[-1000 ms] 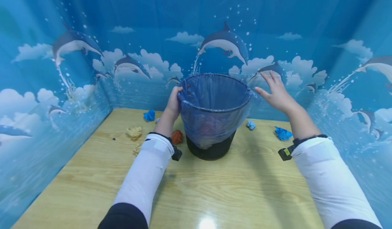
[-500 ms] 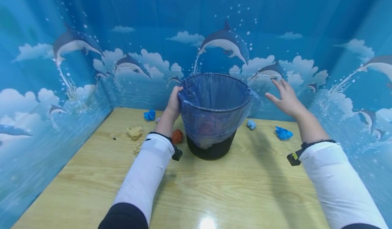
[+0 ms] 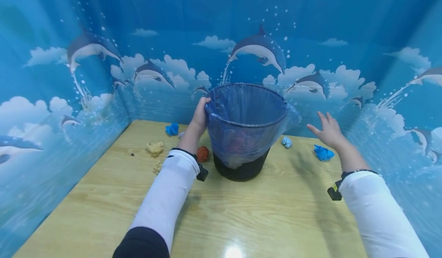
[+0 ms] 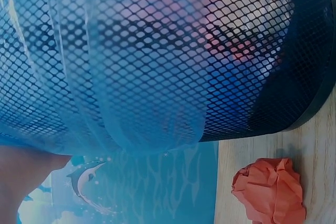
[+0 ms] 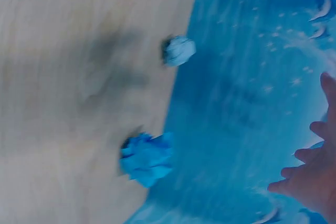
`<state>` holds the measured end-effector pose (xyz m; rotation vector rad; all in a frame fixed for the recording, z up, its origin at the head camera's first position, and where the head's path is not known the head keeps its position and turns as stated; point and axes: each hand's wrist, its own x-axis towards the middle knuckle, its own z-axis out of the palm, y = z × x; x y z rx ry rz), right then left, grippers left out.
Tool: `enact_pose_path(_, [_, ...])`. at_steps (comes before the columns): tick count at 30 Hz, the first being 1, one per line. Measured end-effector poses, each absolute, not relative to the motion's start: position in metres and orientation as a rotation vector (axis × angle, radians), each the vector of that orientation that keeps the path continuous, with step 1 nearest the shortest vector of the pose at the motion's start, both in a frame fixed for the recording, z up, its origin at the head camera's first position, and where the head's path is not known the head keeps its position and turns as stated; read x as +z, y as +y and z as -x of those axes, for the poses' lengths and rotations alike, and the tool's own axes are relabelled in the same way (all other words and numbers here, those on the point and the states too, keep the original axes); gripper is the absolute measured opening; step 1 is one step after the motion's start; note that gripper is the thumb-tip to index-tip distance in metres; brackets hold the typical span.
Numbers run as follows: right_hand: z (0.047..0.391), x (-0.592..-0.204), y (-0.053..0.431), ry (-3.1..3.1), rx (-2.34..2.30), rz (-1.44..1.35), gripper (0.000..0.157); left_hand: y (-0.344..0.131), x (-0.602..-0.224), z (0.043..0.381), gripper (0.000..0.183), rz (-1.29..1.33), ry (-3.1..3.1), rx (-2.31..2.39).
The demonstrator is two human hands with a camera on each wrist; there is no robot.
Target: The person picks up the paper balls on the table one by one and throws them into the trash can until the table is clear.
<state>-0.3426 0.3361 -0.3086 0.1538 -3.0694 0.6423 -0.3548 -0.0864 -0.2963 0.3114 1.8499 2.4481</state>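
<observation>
So, two white sleeves [image 3: 169, 189] are coming in from the front edge, one per arm, over a wood-look table [image 3: 214, 219]. A small beige scrap [image 3: 157, 168] is peeking out beside the left sleeve, and an orange-red paper ball [image 3: 202, 154] is lying just past that wrist, close to the bin.

The black mesh bin [image 3: 241, 170] is standing upright around mid-table, wearing a see-through blue liner [image 3: 246, 145] that's folding over the rim and drooping down the outside. Reddish, blue and pale bits are showing through the mesh in the left wrist view.

The left hand [image 3: 200, 114] is gripping the lined rim on its left side. The right hand [image 3: 329, 131] is hovering well off to the right, fingers loosely spread, with a bright blue paper wad [image 3: 323, 153] lying below.

A yellowish wad [image 3: 155, 148] is sitting out left, while a pale blue ball [image 3: 286, 142] and another blue wad [image 3: 172, 129] are resting further back. Behind everything, a dolphin-print backdrop [image 3: 193, 16] is hanging.
</observation>
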Motion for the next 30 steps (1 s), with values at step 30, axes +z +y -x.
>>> enact_pose_path(30, [0.348,-0.387,0.379,-3.276,0.502,0.018,0.095,-0.086,-0.294,0.353,0.032,-0.250,1.901,2.414])
